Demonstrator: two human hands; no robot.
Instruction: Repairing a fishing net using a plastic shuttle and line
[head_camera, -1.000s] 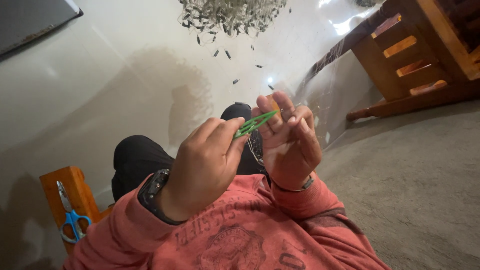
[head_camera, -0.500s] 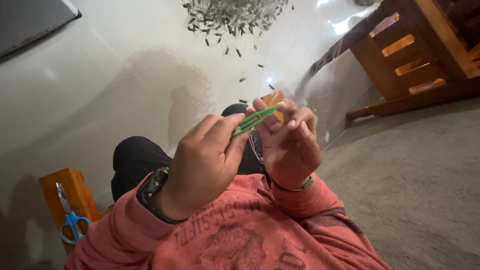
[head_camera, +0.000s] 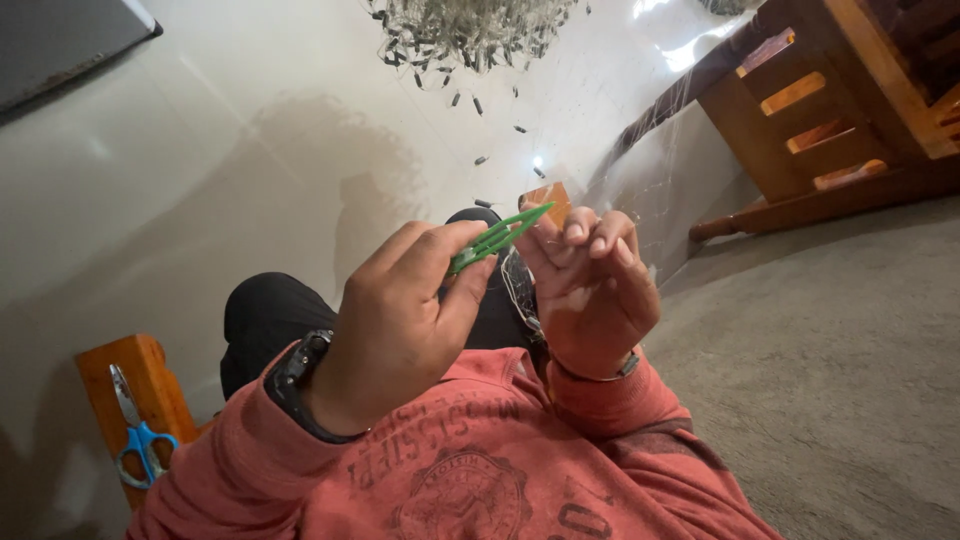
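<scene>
Your left hand (head_camera: 400, 325), the larger mass in view, is curled tight around slim green plastic thread snips (head_camera: 497, 238), thumb and forefinger pinching the handle; the blade tips reach across to your right fingertips. Your right hand (head_camera: 592, 295) is half closed, fingertips (head_camera: 585, 232) bunched together just beside the snip tips; whether they pinch anything I cannot tell. Both hands sit above your lap. A pile of small dark-and-white cuttings (head_camera: 470, 28) lies well apart on the pale sheet (head_camera: 200, 180). Blue-handled scissors (head_camera: 137, 430) rest on an orange wooden block (head_camera: 150, 375), lower left.
</scene>
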